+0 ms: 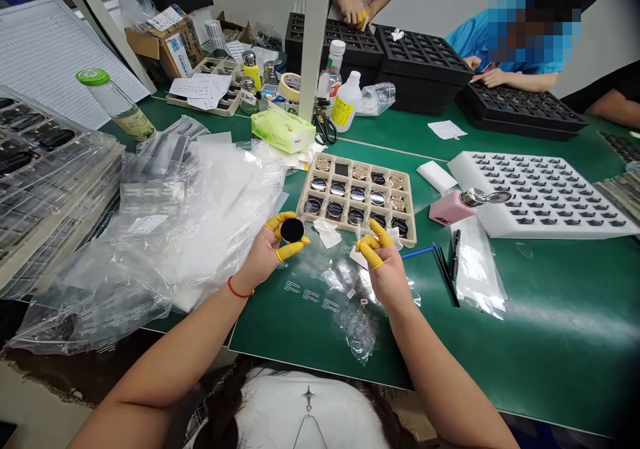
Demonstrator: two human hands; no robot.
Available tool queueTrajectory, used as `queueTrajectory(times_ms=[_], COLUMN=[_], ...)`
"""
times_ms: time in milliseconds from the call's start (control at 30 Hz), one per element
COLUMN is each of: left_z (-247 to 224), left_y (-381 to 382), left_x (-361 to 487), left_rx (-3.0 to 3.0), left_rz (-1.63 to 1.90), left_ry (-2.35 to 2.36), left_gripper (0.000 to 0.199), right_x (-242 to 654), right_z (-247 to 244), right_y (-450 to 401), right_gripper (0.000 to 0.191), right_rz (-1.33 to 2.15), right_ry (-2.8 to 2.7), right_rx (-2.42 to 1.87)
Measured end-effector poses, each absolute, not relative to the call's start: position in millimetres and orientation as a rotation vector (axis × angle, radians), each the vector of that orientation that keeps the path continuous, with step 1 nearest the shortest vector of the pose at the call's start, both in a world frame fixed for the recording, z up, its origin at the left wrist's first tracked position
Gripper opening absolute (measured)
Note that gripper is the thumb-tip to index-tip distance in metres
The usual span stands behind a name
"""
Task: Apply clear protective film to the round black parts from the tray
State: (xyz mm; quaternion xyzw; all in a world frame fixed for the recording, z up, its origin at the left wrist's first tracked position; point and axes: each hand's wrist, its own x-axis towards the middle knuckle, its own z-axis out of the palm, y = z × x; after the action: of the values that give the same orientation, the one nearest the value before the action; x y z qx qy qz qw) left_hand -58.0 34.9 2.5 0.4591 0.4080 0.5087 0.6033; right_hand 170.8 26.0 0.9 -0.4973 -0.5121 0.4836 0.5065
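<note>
My left hand (270, 249), with yellow finger cots, holds a round black-faced watch head (292, 230) by its edge, the dark face towards me. Across from it, my right hand (377, 255) has its cot-covered fingers pinched together; a small pale bit may be between the tips, too small to make out. Just beyond both hands lies a beige compartment tray (410, 225) of round watch heads, some dark, some gold-coloured. A crumpled white tissue (327, 233) rests at its near edge. Below the hands, small clear plastic films (357, 329) are scattered over the green table (285, 332).
Clear plastic bags (215, 189) and stacked trays (55, 189) crowd the left. On the right are a pink pump bottle (453, 207), black tweezers (445, 272) and a white foam tray (545, 229). Across the table, other people work at black trays (415, 82).
</note>
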Motion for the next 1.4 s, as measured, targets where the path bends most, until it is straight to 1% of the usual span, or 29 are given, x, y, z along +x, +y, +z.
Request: queueTrajectory(times_ms=[67,233,400,533,600,667,733,800,867,933,1033,1133,1300,1400], left_z=[2,3,7,4,1,-3,-6,-8,-8,-7,-5,-4,0,3], left_y=[32,29,28,27,26,26,25,25,24,23,23,24,24,23], left_x=[-56,-55,-56,-50,-46,-45,-45,-46,-48,-49,-52,-55,-57,-55], left_rx=[1.053,1.022,1.021,1.087,1.113,1.134,1.177,1.229,1.262,1.276,1.307,1.353,1.292,1.245], left_rz=[1.166,1.334,1.21,1.217,1.225,1.262,1.298,1.309,1.298,1.297,1.319,1.307,1.206,1.132], left_ry=[0.902,0.87,0.819,0.92,0.988,1.04,1.054,1.033,0.996,0.975,1.001,1.012,1.003,1.011], left_gripper=[0.055,0.054,0.052,0.051,0.049,0.046,0.044,0.044,0.043,0.041,0.042,0.047,0.05,0.048], right_x=[172,176,177,174,175,177,181,184,186,187,187,185,187,195], right_z=[1,4,3,-1,0,5,12,18,20,19,17,18,21,20], right_y=[25,24,24,21,19,17,16,16,16,16,16,15,15,18], right_gripper=[0.053,0.048,0.04,0.041,0.045,0.05,0.054,0.055,0.056,0.056,0.048,0.044,0.051,0.054], right_rz=[1.227,1.299,1.252,1.215,1.057,0.746,0.448,0.344,0.449,0.697,1.091,1.338,1.525,1.428], right_ry=[-1.256,-1.155,-1.074,-1.201,-1.336,-1.532,-1.771,-1.983,-2.093,-2.069,-1.823,-1.589,-1.571,-1.615], right_rx=[-1.17,-1.109,-1.081,-1.164,-1.256,-1.309,-1.256,-1.166,-1.147,-1.216,-1.326,-1.34,-1.334,-1.386])
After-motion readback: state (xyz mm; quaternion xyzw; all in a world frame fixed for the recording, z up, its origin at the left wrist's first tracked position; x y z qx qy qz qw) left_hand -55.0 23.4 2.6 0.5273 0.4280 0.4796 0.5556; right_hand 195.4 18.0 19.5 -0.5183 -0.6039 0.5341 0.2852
